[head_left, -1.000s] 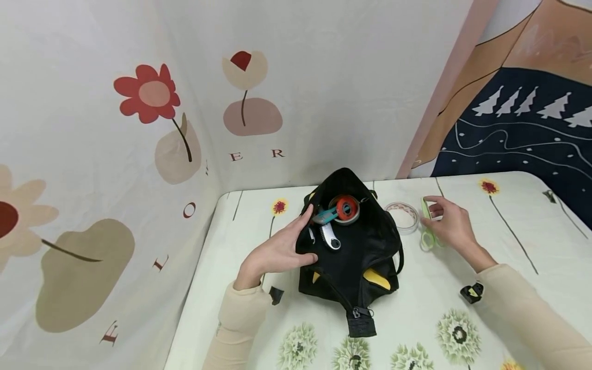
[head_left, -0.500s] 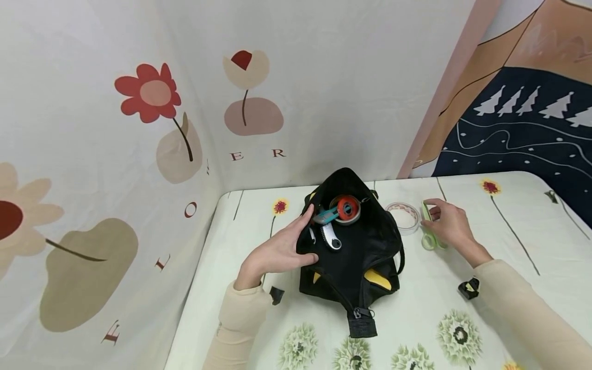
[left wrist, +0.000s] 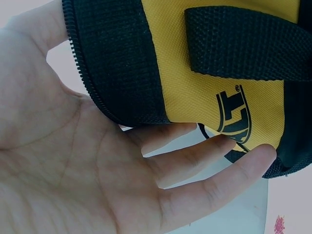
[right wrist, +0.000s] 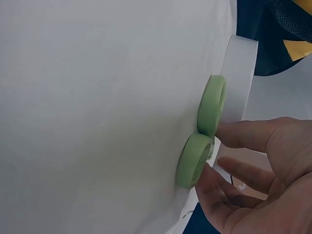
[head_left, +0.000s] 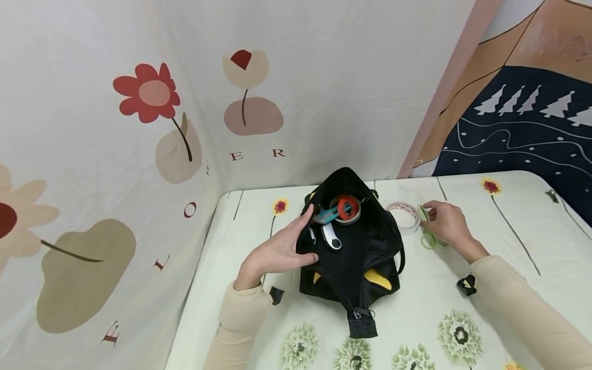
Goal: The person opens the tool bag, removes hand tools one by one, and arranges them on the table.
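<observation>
Right of the bag [head_left: 349,270]: our right hand [head_left: 446,223] pinches green scissors [right wrist: 205,114], fingertips nearly together | bag's left side: our left hand [head_left: 277,250] braces, fingers spread | risk: bag sags closed if we ease off

place: cloth-draped workspace; room type: unclear; signs: flower-print tablecloth [head_left: 240,231], flower-print hanging [head_left: 333,87], tree-print hanging [head_left: 518,136]

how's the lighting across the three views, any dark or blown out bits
Head: even light, but the bag is dark inside; left wrist: background washed out beside the left hand; right wrist: dimmer, greyer, soft shadow on the cloth near the scissors.
</observation>
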`<state>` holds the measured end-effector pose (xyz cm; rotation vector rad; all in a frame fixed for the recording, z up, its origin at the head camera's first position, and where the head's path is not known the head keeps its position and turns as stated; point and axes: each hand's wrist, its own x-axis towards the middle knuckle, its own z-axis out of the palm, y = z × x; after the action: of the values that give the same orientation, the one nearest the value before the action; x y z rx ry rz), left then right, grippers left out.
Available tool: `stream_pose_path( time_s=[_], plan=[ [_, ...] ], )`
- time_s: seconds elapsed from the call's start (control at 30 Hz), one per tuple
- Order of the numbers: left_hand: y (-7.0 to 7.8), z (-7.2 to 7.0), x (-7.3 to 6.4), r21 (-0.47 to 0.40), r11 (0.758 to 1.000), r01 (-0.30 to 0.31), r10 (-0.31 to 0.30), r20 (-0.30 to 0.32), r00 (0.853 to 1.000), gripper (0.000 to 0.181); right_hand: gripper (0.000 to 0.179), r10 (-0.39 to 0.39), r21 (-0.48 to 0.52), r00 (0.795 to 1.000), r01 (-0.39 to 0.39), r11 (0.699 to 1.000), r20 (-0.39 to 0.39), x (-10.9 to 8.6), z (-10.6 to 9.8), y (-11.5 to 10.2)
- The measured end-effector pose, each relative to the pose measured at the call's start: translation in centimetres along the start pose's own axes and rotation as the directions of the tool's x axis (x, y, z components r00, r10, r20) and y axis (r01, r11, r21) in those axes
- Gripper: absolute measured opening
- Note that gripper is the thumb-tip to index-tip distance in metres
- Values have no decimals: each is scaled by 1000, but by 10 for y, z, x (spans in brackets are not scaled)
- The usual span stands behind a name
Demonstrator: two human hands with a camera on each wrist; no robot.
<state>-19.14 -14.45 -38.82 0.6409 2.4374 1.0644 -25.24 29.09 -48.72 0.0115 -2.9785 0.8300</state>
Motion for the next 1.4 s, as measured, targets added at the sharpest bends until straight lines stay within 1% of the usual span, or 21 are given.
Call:
stream_pose_path(
  time_s=[0.27,0.53,0.67,0.83,1.03,1.13,1.2,1.3,1.37,1.4],
  plan=[
    [0,0,-1,-1,1000,-1,1,0,1000,108,49,1,0,1000,-1,1000,0,-3,0,0],
    [1,0,0,4,1000,-13,13,2,1000,108,49,-7,10,1000,7,1000,-17,-5,-2,0],
    [1,0,0,6,1000,-13,13,5,1000,108,47,-22,29,998,24,999,-58,-6,-7,0],
    [1,0,0,6,1000,-7,7,3,1000,108,45,-61,50,987,69,996,-149,-6,-17,-5],
    [1,0,0,-1,1000,-13,13,4,1000,108,43,-74,67,964,94,993,-255,-8,-24,-19],
    [1,0,0,-1,1000,-18,18,3,1000,108,42,-87,76,947,116,990,-310,-11,-27,-31],
    [0,0,0,1,1000,-19,19,2,1000,108,41,-107,82,930,145,986,-351,-13,-29,-39],
    [0,0,1,1,1000,-17,17,1,1000,108,39,-150,107,897,212,971,-415,-17,-31,-52],
    [0,0,1,2,1000,-15,15,1,1000,108,39,-175,131,880,256,958,-442,-20,-32,-62],
    [1,0,1,3,1000,-14,14,1,1000,108,38,-184,143,874,274,951,-450,-22,-32,-68]
  ],
)
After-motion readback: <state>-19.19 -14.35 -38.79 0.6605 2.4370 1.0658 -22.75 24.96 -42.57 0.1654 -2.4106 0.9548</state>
